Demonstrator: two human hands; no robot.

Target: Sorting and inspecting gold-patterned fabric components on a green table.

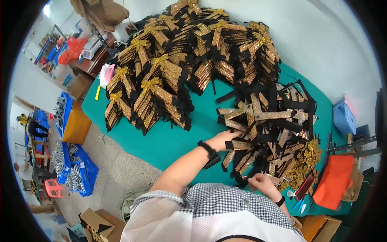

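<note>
My left hand (221, 141) reaches to the near left edge of a loose heap of gold glitter strips with black ends (274, 116). Its fingers close around one glitter strip (240, 145), and the fingertips are partly hidden among the pieces. Low on the heap's near side, close to my body, my right hand (264, 184) has its fingers curled together beside black bands; what they hold is too small to tell. Gold glitter bow shapes (307, 159) lie piled at the heap's right. Both wrists wear black bands.
Stacked bundles of gold-and-black strips topped with bows (161, 80) cover the far side of the green table (161, 147). A dark red case (305, 186) and blue tools (299, 205) lie near right. Blue crates (82, 169) stand on the floor at left.
</note>
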